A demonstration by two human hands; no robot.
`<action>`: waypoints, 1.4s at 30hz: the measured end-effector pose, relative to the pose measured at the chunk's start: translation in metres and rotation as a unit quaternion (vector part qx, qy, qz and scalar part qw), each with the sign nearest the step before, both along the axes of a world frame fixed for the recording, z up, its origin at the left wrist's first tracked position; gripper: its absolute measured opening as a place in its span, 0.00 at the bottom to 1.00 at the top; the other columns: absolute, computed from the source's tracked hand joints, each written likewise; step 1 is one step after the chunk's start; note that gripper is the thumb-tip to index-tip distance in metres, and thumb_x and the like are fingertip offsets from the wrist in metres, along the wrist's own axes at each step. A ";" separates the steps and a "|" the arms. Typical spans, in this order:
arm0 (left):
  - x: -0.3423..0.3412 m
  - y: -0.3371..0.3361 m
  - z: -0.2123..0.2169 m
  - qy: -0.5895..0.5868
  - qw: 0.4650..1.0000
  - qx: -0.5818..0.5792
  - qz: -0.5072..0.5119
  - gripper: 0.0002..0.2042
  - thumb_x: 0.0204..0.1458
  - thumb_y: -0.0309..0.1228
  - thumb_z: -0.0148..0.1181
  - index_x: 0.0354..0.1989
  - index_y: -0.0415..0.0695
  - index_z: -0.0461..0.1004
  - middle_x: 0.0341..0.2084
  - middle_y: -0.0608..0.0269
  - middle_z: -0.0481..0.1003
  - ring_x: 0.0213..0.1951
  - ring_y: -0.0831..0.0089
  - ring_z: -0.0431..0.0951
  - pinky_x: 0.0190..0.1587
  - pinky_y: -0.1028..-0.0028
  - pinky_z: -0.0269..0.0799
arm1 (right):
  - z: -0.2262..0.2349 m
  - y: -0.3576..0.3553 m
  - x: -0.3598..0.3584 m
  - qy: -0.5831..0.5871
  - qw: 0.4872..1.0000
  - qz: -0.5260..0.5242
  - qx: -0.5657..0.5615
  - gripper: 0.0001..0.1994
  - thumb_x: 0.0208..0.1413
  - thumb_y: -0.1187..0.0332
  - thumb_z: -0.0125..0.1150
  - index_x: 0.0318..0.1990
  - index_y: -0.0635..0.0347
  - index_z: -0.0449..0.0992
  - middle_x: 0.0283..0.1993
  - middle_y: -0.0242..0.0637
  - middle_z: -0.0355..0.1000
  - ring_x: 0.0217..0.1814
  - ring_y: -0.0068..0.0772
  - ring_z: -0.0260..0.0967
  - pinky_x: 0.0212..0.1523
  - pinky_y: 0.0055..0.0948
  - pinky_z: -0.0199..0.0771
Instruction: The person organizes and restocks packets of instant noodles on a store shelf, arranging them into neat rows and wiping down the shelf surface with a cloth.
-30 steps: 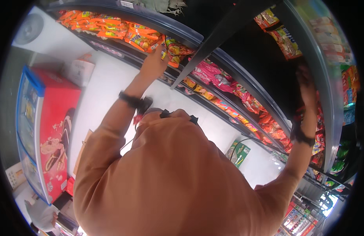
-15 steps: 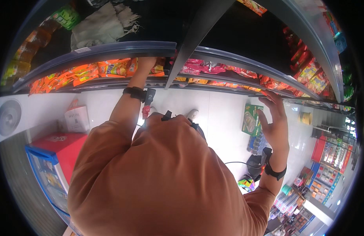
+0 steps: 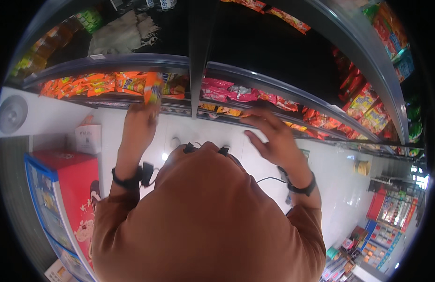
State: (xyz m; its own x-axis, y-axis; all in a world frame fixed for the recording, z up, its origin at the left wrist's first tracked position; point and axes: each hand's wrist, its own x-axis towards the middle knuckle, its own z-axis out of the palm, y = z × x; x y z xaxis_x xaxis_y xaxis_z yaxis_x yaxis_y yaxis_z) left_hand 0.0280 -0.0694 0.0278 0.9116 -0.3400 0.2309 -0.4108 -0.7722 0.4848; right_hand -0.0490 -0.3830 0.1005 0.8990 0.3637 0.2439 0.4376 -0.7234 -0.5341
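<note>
My left hand (image 3: 141,121) is closed on an orange snack packet (image 3: 153,89), which it holds up in front of the shelf. Behind that packet runs a row of orange packets (image 3: 81,86) lying side by side under the shelf's front rail. My right hand (image 3: 272,136) has its fingers apart and nothing in them. It hovers just before the lower shelf, near the pink packets (image 3: 218,90) and some yellow and red ones (image 3: 228,111).
A dark upright post (image 3: 198,56) divides the shelf bays. A grey cloth (image 3: 116,37) lies on the upper shelf by several bottles. Red packets (image 3: 367,101) fill the right end. At left stand a red freezer (image 3: 72,174) and a white paper bag (image 3: 88,138).
My left hand has come out of the shelf toward me with an orange packet in it. My right hand has moved left, closer to the middle of the shelf.
</note>
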 end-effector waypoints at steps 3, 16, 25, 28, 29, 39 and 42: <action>-0.048 -0.015 0.038 0.063 0.997 -0.034 0.001 0.13 0.40 0.14 0.48 0.33 0.42 0.74 0.28 0.50 0.73 0.33 0.52 0.71 0.36 0.64 0.67 | -0.040 0.000 0.019 0.057 0.990 0.087 0.098 0.15 0.49 0.70 0.60 0.46 0.58 0.70 0.50 0.40 0.66 0.47 0.40 0.68 0.44 0.31 0.71; -0.108 -0.155 0.087 0.011 0.927 -0.285 -0.245 0.11 0.39 0.19 0.55 0.33 0.41 0.78 0.36 0.55 0.75 0.40 0.57 0.70 0.43 0.67 0.66 | -0.047 -0.087 -0.014 0.342 0.729 0.024 0.592 0.45 0.47 0.79 0.60 0.65 0.40 0.37 0.62 0.47 0.46 0.56 0.46 0.63 0.49 0.44 0.72; -0.079 -0.215 0.066 -0.038 0.864 -0.393 -0.314 0.08 0.49 0.22 0.53 0.35 0.44 0.76 0.41 0.51 0.73 0.41 0.59 0.70 0.45 0.69 0.63 | 0.008 -0.138 -0.026 0.281 0.728 -0.094 0.618 0.26 0.49 0.76 0.60 0.55 0.58 0.57 0.52 0.39 0.65 0.56 0.32 0.62 0.56 0.38 0.63; -0.081 -0.220 0.069 0.090 0.899 -0.369 -0.219 0.12 0.51 0.23 0.50 0.44 0.43 0.71 0.41 0.54 0.69 0.45 0.65 0.68 0.46 0.70 0.63 | 0.025 -0.171 -0.001 0.185 0.788 -0.104 0.578 0.22 0.50 0.78 0.59 0.52 0.58 0.59 0.49 0.38 0.68 0.51 0.29 0.67 0.54 0.31 0.66; -0.079 -0.224 0.061 0.032 0.891 -0.394 -0.224 0.15 0.53 0.24 0.48 0.51 0.41 0.65 0.40 0.58 0.65 0.48 0.70 0.65 0.47 0.72 0.63 | 0.029 -0.187 0.013 0.145 0.806 -0.129 0.559 0.22 0.50 0.77 0.59 0.52 0.58 0.60 0.47 0.37 0.68 0.48 0.28 0.68 0.49 0.29 0.69; -0.090 -0.195 0.011 0.112 0.858 -0.499 -0.052 0.13 0.52 0.19 0.46 0.46 0.40 0.67 0.36 0.64 0.64 0.41 0.76 0.66 0.45 0.77 0.63 | 0.030 -0.304 0.172 -0.157 0.919 -0.298 0.206 0.13 0.52 0.77 0.57 0.45 0.58 0.65 0.40 0.29 0.66 0.30 0.18 0.62 0.23 0.20 0.63; -0.098 -0.187 0.010 0.117 0.862 -0.492 -0.034 0.11 0.51 0.18 0.45 0.43 0.39 0.68 0.35 0.63 0.65 0.40 0.76 0.67 0.44 0.77 0.63 | 0.017 -0.326 0.215 -0.140 0.921 -0.312 0.185 0.13 0.52 0.76 0.57 0.45 0.58 0.65 0.40 0.29 0.66 0.32 0.18 0.62 0.25 0.21 0.63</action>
State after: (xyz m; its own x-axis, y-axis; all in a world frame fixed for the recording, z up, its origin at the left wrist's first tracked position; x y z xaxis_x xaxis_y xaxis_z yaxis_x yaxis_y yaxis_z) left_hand -0.0695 -0.2568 0.0375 0.9580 -0.1397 0.2503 -0.2405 0.0835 0.9670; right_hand 0.1657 -0.7086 0.1175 0.7883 -0.3569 0.5013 0.1568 -0.6713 -0.7245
